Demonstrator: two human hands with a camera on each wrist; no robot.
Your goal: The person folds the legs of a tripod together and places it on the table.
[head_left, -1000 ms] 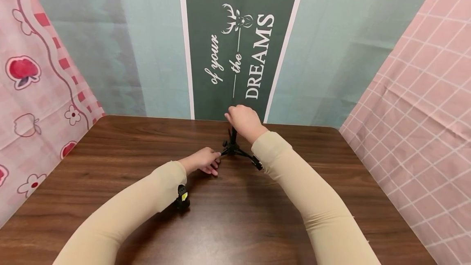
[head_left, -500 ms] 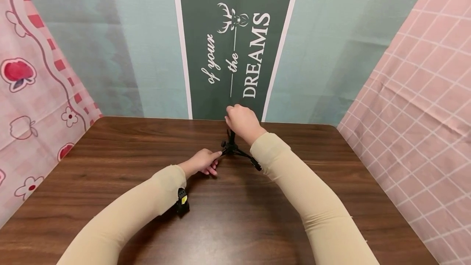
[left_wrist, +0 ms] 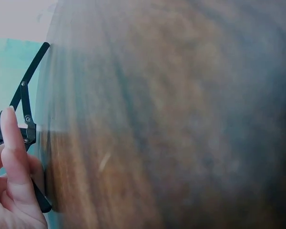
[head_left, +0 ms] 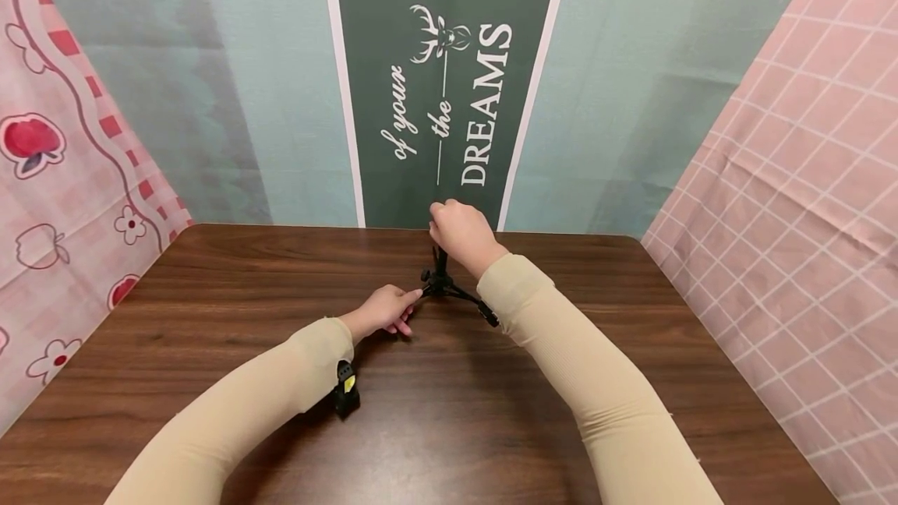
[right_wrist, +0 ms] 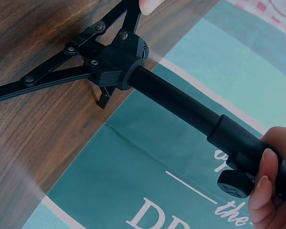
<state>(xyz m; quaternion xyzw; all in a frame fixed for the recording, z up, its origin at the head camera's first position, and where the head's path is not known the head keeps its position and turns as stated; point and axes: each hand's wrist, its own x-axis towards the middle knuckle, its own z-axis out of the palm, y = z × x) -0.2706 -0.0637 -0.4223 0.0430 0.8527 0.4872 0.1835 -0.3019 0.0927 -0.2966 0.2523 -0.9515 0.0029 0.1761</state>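
Note:
A black tripod stand (head_left: 440,279) stands upright near the far side of the table, its folding legs spread on the wood. My right hand (head_left: 466,234) grips the upper tube of its pole, just beyond a round knob (right_wrist: 235,183) that shows in the right wrist view. Low on the left, my left hand (head_left: 385,308) holds one leg of the stand between thumb and fingers. A fingertip (right_wrist: 150,5) of that hand lies against the leg at the top of the right wrist view. The stand's top is hidden behind the right hand.
The brown wooden table (head_left: 421,427) ends just behind the stand. A green and teal printed cloth (head_left: 449,100) hangs behind it. Pink patterned cloths hang at the left (head_left: 56,201) and right (head_left: 786,178).
The head view has shifted slightly, so the backdrop sits a little further left. Both hands keep their hold on the tripod stand, which stays where it was.

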